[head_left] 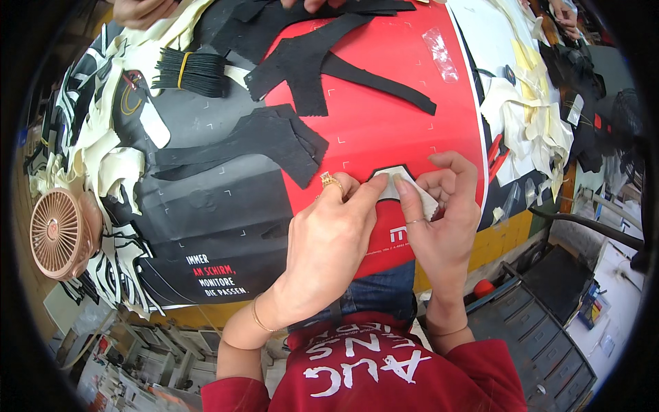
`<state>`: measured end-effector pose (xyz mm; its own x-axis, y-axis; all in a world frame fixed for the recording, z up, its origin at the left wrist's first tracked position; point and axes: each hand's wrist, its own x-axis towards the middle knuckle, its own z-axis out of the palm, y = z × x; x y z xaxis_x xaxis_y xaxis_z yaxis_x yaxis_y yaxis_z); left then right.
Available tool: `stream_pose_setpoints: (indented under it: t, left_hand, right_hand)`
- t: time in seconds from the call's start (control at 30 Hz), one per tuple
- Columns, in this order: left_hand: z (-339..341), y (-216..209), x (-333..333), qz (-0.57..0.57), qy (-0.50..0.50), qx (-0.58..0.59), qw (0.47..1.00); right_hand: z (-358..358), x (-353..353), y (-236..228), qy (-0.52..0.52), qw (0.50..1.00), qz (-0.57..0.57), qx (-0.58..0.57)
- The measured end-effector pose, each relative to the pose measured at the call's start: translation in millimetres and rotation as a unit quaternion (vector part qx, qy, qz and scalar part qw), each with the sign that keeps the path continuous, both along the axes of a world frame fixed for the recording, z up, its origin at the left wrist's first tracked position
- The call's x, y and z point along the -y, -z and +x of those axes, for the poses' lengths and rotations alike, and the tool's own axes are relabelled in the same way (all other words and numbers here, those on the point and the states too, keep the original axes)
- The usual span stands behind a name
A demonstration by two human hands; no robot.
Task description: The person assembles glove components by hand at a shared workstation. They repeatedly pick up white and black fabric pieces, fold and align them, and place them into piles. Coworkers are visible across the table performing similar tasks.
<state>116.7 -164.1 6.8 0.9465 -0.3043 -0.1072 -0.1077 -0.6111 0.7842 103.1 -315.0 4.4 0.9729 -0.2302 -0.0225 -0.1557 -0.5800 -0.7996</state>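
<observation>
Between both hands, close to the table's near edge, is a small white fabric piece [428, 200] with a black edge. My left hand [326, 237] pinches its left side with thumb and forefinger, and a gold ring and bracelet show on that arm. At the other side my right hand [446, 223] presses its thumb onto the white face; its other fingers curl behind and above. Beyond the left hand lie black cut fabric pieces [274, 141], stacked loosely. Farther off is a forked black fabric piece [295, 65] with a long strip.
A red and dark printed sheet [384, 134] covers the table. A bundle of black strips [189, 72] in a yellow band sits far left, above a pink fan [63, 230]. Cream scraps [528, 117] and red-handled scissors [495, 158] lie right. Another person's hand [144, 10] is far left.
</observation>
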Motion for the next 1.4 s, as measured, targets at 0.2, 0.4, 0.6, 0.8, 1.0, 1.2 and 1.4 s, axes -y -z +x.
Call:
stream_pose_setpoints:
  t: [0.2, 0.4, 0.6, 0.8, 1.0, 1.2, 1.4]
  left_hand:
    - [-2.5, -2.8, 3.0, 0.054, 0.011, 0.017, 0.998]
    - [-2.2, -3.4, 2.5, 0.036, 0.009, -0.006, 0.999]
    - [-0.8, -4.6, 1.3, 0.038, 0.018, -0.023, 0.999]
    - [-1.1, -6.1, -0.3, 0.037, 0.026, -0.034, 0.998]
    - [-1.8, -6.9, -0.3, 0.044, 0.032, -0.028, 0.998]
    - [-0.3, -6.5, -0.9, 0.051, 0.037, -0.027, 0.998]
    - [1.5, -6.6, -2.0, 0.042, 0.04, -0.024, 0.998]
  right_hand:
    - [-10.1, 13.3, -19.3, 0.043, 0.995, 0.049, -0.069]
    - [-15.5, 20.6, -15.1, 0.034, 0.995, 0.066, -0.066]
    - [-16.2, 18.8, -17.8, 0.017, 0.996, 0.024, -0.079]
    - [-16.0, 21.0, -15.9, 0.016, 0.996, 0.037, -0.076]
    - [-14.3, 25.4, -15.1, 0.007, 0.994, 0.072, -0.08]
    - [-20.2, 19.9, -14.4, 0.0, 0.997, -0.021, -0.07]
    - [-35.1, 24.2, -0.6, 0.002, 0.966, -0.257, 0.035]
